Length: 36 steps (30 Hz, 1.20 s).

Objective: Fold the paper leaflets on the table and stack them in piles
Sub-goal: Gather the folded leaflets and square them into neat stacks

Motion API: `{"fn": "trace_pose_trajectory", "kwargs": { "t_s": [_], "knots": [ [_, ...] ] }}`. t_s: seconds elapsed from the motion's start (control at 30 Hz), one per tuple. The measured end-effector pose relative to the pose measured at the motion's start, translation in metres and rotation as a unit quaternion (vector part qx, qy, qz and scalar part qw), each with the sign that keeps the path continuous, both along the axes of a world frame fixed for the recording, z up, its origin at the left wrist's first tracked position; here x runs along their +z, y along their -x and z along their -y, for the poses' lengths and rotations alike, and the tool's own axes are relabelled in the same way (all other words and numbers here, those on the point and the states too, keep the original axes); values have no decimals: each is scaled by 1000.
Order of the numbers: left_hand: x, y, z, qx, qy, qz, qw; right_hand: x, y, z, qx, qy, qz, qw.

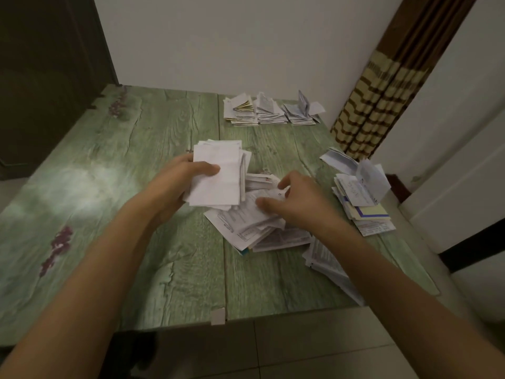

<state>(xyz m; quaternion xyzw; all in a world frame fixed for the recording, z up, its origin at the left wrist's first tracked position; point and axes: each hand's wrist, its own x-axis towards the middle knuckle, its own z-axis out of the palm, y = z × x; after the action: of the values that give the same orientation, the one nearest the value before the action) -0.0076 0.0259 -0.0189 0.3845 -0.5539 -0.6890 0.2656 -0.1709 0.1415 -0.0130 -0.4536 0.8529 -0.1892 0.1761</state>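
Note:
My left hand [179, 177] grips a thick bundle of folded white leaflets [218, 173], thumb across its face, held just above the green table [136, 187]. My right hand [297, 198] reaches over a loose heap of printed leaflets [251, 225] at the table's middle, its fingers and thumb spread and touching the top sheets. Three neat piles of folded leaflets [270, 112] stand in a row at the far edge. Another untidy pile of leaflets [360, 198] lies at the right edge. More sheets [325, 258] lie partly hidden under my right forearm.
A white wall runs behind the table. A brown and yellow striped curtain [382, 91] hangs at the right corner. A dark door [46, 64] is at the left. Tiled floor [300, 348] shows below the table's near edge.

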Motion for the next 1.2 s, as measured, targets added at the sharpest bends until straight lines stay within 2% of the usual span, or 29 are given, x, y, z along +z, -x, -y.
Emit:
{"fn": "trace_pose_trajectory", "kwargs": {
  "t_s": [0.17, 0.27, 0.43, 0.57, 0.7, 0.8, 0.97, 1.1, 1.2],
  "knots": [
    [5, -4, -1, -82, 23, 67, 994, 6, -14, 0, 39, -84, -2, 996],
    [3, 1, -9, -133, 60, 116, 982, 4, -15, 3, 40, -68, 47, 996],
    [0, 3, -16, -171, 125, 176, 961, -8, -14, 5, 4, -39, 27, 999],
    [0, 7, -21, -184, 215, 189, 940, -9, -13, 6, -9, -54, 66, 996],
    [0, 7, -25, -201, 239, 196, 930, -8, -11, 3, 24, -43, 58, 997],
    [-2, 6, -24, -198, 247, 201, 927, -9, -9, 2, 40, 3, 70, 997],
    [0, 1, -23, -156, 256, 193, 934, -12, -11, -4, 52, 145, 109, 982],
    [0, -11, -17, -152, 195, 177, 953, 12, -9, -4, 82, 173, 201, 961],
    [-2, -24, -11, -154, 124, 133, 971, 20, 6, 21, 16, 257, 154, 954]
  ]
}}
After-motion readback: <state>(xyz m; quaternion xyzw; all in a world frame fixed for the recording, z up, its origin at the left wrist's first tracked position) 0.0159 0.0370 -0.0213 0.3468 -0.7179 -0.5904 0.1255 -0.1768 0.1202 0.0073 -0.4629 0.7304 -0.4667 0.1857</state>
